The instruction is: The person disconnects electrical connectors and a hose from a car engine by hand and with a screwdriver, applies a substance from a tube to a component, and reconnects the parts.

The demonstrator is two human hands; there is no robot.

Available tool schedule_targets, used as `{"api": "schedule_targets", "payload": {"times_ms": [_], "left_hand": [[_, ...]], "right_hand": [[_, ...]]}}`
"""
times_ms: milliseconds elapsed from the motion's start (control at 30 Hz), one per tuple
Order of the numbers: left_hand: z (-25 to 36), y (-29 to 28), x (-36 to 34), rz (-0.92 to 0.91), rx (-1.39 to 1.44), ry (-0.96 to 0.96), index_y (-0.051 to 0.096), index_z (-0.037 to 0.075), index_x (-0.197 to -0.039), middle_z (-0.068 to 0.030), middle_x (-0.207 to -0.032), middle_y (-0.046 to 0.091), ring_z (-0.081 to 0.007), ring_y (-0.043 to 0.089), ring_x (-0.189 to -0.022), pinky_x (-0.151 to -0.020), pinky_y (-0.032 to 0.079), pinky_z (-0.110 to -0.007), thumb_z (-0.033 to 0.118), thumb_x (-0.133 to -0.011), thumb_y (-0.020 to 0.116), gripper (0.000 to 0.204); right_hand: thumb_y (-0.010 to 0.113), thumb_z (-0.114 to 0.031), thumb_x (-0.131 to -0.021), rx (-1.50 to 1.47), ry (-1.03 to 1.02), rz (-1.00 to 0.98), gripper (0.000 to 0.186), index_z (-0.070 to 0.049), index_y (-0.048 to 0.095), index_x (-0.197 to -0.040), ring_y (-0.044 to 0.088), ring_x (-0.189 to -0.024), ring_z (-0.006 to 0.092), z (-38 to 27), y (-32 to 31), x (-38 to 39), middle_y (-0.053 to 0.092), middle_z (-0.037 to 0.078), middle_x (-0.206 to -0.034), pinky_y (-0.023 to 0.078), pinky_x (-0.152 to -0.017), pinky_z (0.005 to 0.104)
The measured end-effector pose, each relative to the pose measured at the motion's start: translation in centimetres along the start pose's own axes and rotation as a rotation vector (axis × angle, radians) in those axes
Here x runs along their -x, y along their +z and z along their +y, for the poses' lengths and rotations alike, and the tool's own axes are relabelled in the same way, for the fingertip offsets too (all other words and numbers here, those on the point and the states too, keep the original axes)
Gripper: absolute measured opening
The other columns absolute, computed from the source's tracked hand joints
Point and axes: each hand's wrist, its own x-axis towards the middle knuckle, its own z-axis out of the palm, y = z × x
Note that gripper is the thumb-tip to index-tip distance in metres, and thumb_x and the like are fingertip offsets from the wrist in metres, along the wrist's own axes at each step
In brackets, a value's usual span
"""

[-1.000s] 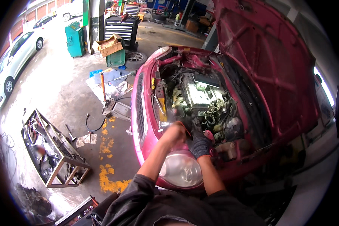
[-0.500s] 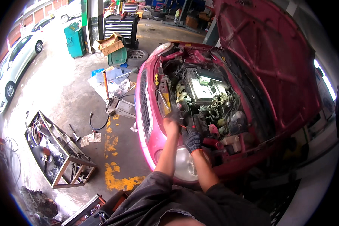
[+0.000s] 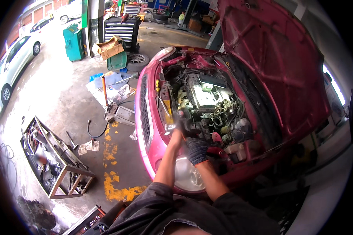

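My two gloved hands meet over the front of the open engine bay of a pink car [image 3: 147,154], just behind the headlight [image 3: 187,174]. My left hand [image 3: 183,128], in a dark glove, is smeared by motion, and its fingers cannot be made out. Close against it is my right hand [image 3: 196,150], in a dark grey knit glove with its fingers curled; whatever they hold is hidden. Beyond the hands sits the engine [image 3: 203,96], with a dark flat object [image 3: 212,80] lying on top. A long silver tool [image 3: 164,105] rests along the front crossmember.
The raised hood [image 3: 270,58] leans over the right side. On the left stand a metal-framed cart [image 3: 72,169] full of parts and a floor jack [image 3: 121,114] with an orange handle. Farther back are a cardboard box [image 3: 109,47], a wheel [image 3: 137,60] and a tool cabinet [image 3: 121,29].
The view has shifted slightly, so the scene sits a little farther left. My hands have drawn closer together, and the red piece seen earlier by my right hand no longer shows.
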Motion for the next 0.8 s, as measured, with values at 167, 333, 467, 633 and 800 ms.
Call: {"api": "schedule_targets", "payload": {"times_ms": [167,333,467,633,800], "left_hand": [[-2.1,-1.4,-1.0,0.059,-0.008,-0.039,0.05,0.002,-0.13,-0.0145,-0.119,0.061,-0.0271,0.063,-0.098,-0.087,0.052,-0.036,0.041,-0.1,0.043,0.05],[-2.7,-2.1,-1.2,0.167,-0.17,0.175,0.06,0.002,-0.12,-0.0084,-0.117,0.064,-0.0252,0.059,-0.11,-0.098,0.045,-0.036,0.03,-0.09,0.058,0.041],[-4.0,-5.3,-7.3,-0.056,-0.489,0.602,0.056,0.006,-0.123,-0.0099,-0.109,0.063,-0.0234,0.058,-0.102,-0.092,0.048,-0.036,0.021,-0.092,0.059,0.034],[-0.8,-2.8,-6.3,-0.066,-1.107,0.841,0.046,0.012,-0.132,-0.0117,-0.12,0.054,-0.0275,0.055,-0.109,-0.099,0.045,-0.041,0.034,-0.092,0.057,0.047],[4.8,2.2,-0.2,-0.144,0.399,0.23,0.016,0.014,-0.15,-0.0273,-0.138,0.04,-0.0427,0.053,-0.118,-0.101,0.045,-0.05,0.047,-0.099,0.041,0.065]], "right_hand": [[0.058,-0.034,-0.086,0.065,-0.066,-0.165,0.033,-0.011,0.07,-0.107,0.041,-0.133,0.0295,0.7,-1.0,-0.1,0.058,0.018,-0.127,0.028,-0.113,0.0394],[0.058,-0.035,-0.084,0.081,0.109,-0.621,0.029,-0.011,0.07,-0.096,0.06,-0.11,0.0308,0.3,-1.0,-0.7,0.066,0.019,-0.107,0.045,-0.096,0.0455],[0.06,-0.039,-0.08,0.063,-0.184,-0.065,0.03,-0.012,0.068,-0.09,0.068,-0.08,0.0317,2.1,2.7,0.3,0.069,0.017,-0.083,0.052,-0.077,0.0464],[0.064,-0.037,-0.079,-0.077,0.018,-0.38,0.032,-0.015,0.066,-0.101,0.066,-0.076,0.0335,2.5,4.4,-0.1,0.068,0.015,-0.078,0.047,-0.086,0.0501],[0.061,-0.04,-0.082,-0.197,-0.011,-0.461,0.034,-0.019,0.068,-0.107,0.066,-0.079,0.0348,2.4,5.8,0.7,0.068,0.017,-0.078,0.034,-0.099,0.0549]]}}
